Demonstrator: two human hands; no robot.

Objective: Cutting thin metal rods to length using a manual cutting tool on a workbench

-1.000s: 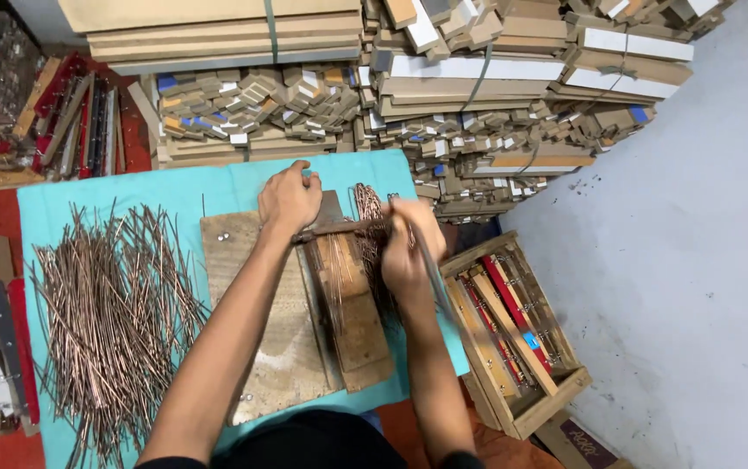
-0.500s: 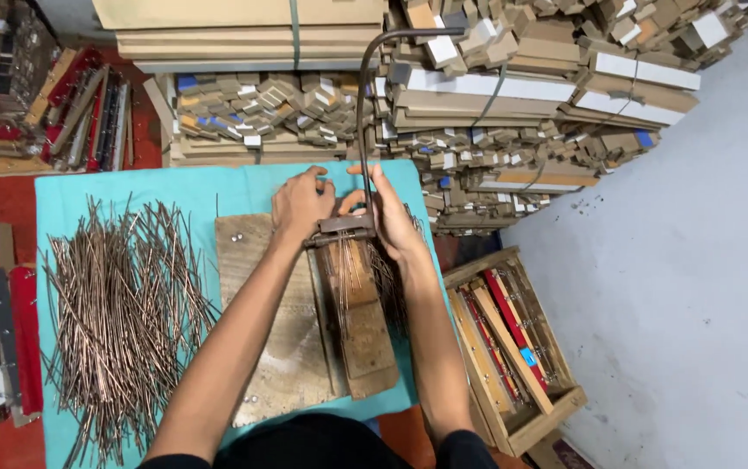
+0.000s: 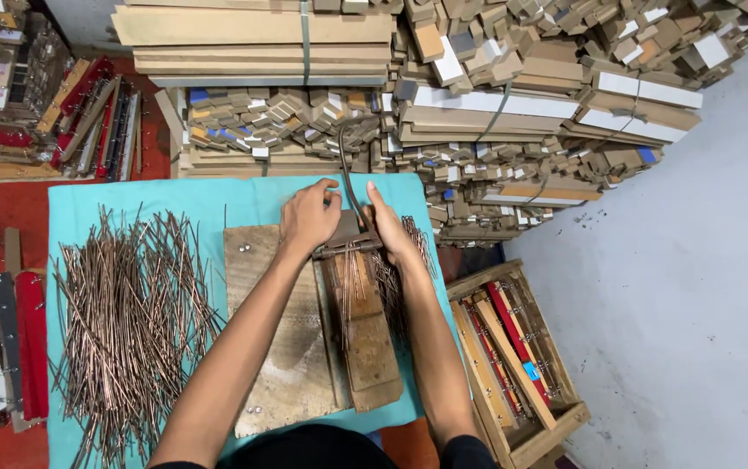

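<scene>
Both hands are now flanking the curved metal lever (image 3: 349,174), which has swung lower than half a second ago. Left hand (image 3: 307,217) is pressing curled fingers on the clamp bar (image 3: 345,249); right hand (image 3: 388,227) is lying flat beside it, gripping nothing. Copper wires (image 3: 352,282) are lying just below the fingertips; keeping them parallel looks wise. Wooden board (image 3: 274,347) is offering room leftward; table edge (image 3: 430,260) is crowding the right.
</scene>
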